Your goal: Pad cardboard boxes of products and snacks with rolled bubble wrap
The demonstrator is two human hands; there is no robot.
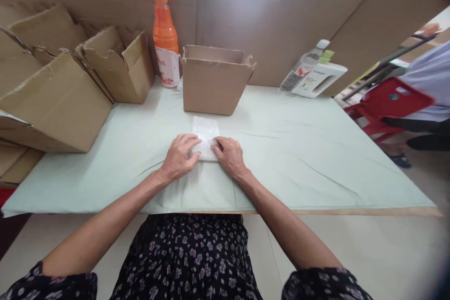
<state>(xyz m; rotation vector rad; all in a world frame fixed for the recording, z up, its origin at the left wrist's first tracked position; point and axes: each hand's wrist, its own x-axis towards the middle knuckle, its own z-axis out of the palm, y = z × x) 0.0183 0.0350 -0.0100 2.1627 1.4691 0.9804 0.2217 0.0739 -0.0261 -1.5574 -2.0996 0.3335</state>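
A flat, whitish bubble-wrap packet point(206, 126) lies on the pale green table cover, in front of a small cardboard box. My left hand point(179, 155) grips its left edge, thumb near the front corner and fingers over the side. On the opposite edge, my right hand point(230, 153) is closed with bent fingers and thumb against the wrap. What the wrap may contain cannot be made out. The small open-topped cardboard box point(213, 84) stands just beyond the packet, apart from both hands.
Several open cardboard boxes point(59, 98) crowd the table's left side. An orange bottle point(165, 40) stands behind, near the cardboard wall point(267, 18). At the back right are a clear bottle point(304, 68) and a white jug point(321, 79). Beyond the table, a person sits on a red chair point(397, 103).
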